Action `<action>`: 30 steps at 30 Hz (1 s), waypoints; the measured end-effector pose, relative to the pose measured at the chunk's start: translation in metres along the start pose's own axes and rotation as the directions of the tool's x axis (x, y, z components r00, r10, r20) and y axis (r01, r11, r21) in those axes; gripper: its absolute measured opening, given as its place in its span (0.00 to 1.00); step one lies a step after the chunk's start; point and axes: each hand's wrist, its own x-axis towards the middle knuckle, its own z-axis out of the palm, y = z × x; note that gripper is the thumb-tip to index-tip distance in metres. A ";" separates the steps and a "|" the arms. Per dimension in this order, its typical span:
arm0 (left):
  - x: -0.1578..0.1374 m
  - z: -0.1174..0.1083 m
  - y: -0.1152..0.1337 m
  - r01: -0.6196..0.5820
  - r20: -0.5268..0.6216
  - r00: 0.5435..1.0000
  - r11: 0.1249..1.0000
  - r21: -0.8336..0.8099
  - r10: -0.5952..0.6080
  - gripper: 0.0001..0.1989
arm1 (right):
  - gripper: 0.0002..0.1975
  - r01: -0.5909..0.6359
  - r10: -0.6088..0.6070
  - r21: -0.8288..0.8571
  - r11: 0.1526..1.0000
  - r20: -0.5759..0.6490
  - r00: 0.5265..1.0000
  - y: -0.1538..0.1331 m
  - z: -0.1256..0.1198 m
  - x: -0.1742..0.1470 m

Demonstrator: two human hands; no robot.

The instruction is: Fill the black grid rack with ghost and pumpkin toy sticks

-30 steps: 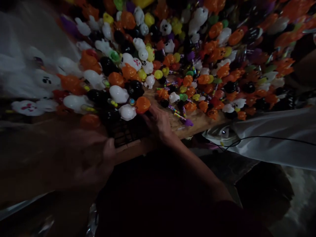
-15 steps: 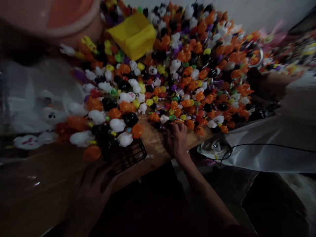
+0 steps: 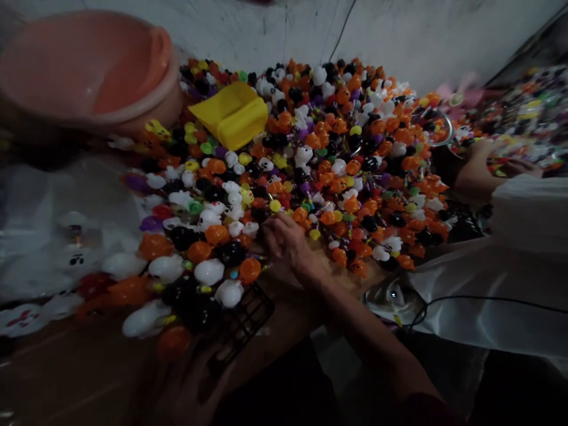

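Note:
My right hand (image 3: 288, 245) reaches to the near edge of a large pile of small plastic figures (image 3: 328, 171) in orange, white, black, purple and yellow, some with shiny sticks. Its fingers are curled together among the figures; what they hold, if anything, is hidden. In deep shadow at the bottom, my left hand (image 3: 181, 378) is at the near side of a black grid tray (image 3: 251, 322), with thumb and fingers apart. Larger figures lie piled on the tray, among them a white one (image 3: 229, 293) and an orange one (image 3: 249, 270).
A yellow scoop-like container (image 3: 235, 115) rests on the pile. Behind it at left stands a big pink basin (image 3: 89, 65). Clear plastic bags (image 3: 57, 219) lie at left. On the right, a co-worker's hand (image 3: 481, 165) is at another heap, and a black cable (image 3: 483, 299) crosses white fabric.
My right hand has moved left from the table's edge to the figures beside the tray, its fingers more curled. The view has tilted up, showing more wall and basin.

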 end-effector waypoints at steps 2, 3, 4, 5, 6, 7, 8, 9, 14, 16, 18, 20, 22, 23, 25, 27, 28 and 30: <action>0.005 0.002 0.000 0.020 -0.054 0.998 1.000 -0.008 -0.021 0.28 | 0.08 -0.108 0.089 -0.136 0.985 -0.138 0.986 0.013 -0.020 0.006; 0.008 0.003 0.000 0.034 -0.084 0.996 0.999 -0.013 -0.035 0.27 | 0.08 -0.187 0.144 -0.225 0.956 -0.193 0.971 0.021 -0.030 0.008; 0.011 0.003 0.000 0.046 -0.103 0.994 0.999 -0.018 -0.048 0.25 | 0.07 -0.269 0.199 -0.315 0.910 -0.237 0.951 0.031 -0.037 0.011; 0.015 0.004 0.000 0.051 -0.111 0.992 0.998 -0.023 -0.054 0.24 | 0.06 -0.341 0.250 -0.395 0.853 -0.264 0.932 0.040 -0.042 0.013; 0.018 0.004 0.001 0.053 -0.114 0.992 0.998 -0.034 -0.057 0.23 | 0.04 -0.399 0.296 -0.457 0.795 -0.282 0.913 0.049 -0.045 0.017; 0.022 0.003 0.002 0.050 -0.105 0.993 0.998 -0.050 -0.055 0.22 | 0.04 -0.438 0.332 -0.497 0.749 -0.290 0.898 0.057 -0.046 0.021; 0.026 0.003 0.003 0.073 -0.104 0.991 0.994 -0.077 -0.081 0.21 | 0.07 -0.460 0.357 -0.514 0.724 -0.291 0.887 0.063 -0.046 0.026; 0.030 0.001 0.005 0.120 -0.099 0.986 0.985 -0.121 -0.133 0.19 | 0.10 -0.483 0.385 -0.512 0.711 -0.291 0.876 0.067 -0.045 0.033; 0.048 -0.011 0.016 0.460 0.031 0.874 0.805 -0.375 -0.485 0.11 | 0.16 -0.651 0.599 -0.448 0.613 -0.274 0.752 0.041 -0.054 0.068; 0.050 -0.011 0.018 0.528 0.029 0.816 0.724 -0.444 -0.577 0.13 | 0.08 -0.642 0.624 -0.437 0.629 -0.208 0.753 0.018 -0.064 0.068; 0.048 -0.011 0.018 0.560 0.068 0.791 0.675 -0.480 -0.608 0.15 | 0.07 -0.519 0.513 -0.396 0.757 -0.132 0.848 -0.012 -0.072 0.048; 0.043 -0.013 0.018 0.574 0.072 0.768 0.633 -0.520 -0.637 0.14 | 0.12 -0.353 0.356 -0.253 0.901 -0.035 0.934 -0.048 -0.072 0.009; 0.038 -0.018 0.017 0.608 0.043 0.709 0.581 -0.541 -0.703 0.09 | 0.08 -0.300 0.293 0.058 0.952 0.097 0.951 -0.084 -0.059 -0.038; 0.036 -0.020 0.016 0.640 0.030 0.666 0.550 -0.537 -0.746 0.07 | 0.06 -0.300 0.279 0.194 0.934 0.128 0.952 -0.100 -0.047 -0.060; 0.034 -0.023 0.013 0.706 0.039 0.587 0.488 -0.513 -0.808 0.07 | 0.05 -0.283 0.244 0.297 0.912 0.162 0.956 -0.122 -0.019 -0.092; 0.035 -0.023 0.008 0.745 0.091 0.549 0.437 -0.505 -0.831 0.08 | 0.07 -0.306 0.264 0.330 0.893 0.166 0.950 -0.133 0.009 -0.106; 0.036 -0.022 0.007 0.747 0.119 0.548 0.421 -0.515 -0.828 0.09 | 0.08 -0.321 0.282 0.343 0.883 0.160 0.946 -0.135 0.020 -0.107; 0.041 -0.018 0.005 0.733 0.147 0.565 0.412 -0.542 -0.812 0.09 | 0.09 -0.342 0.304 0.366 0.866 0.159 0.939 -0.135 0.037 -0.104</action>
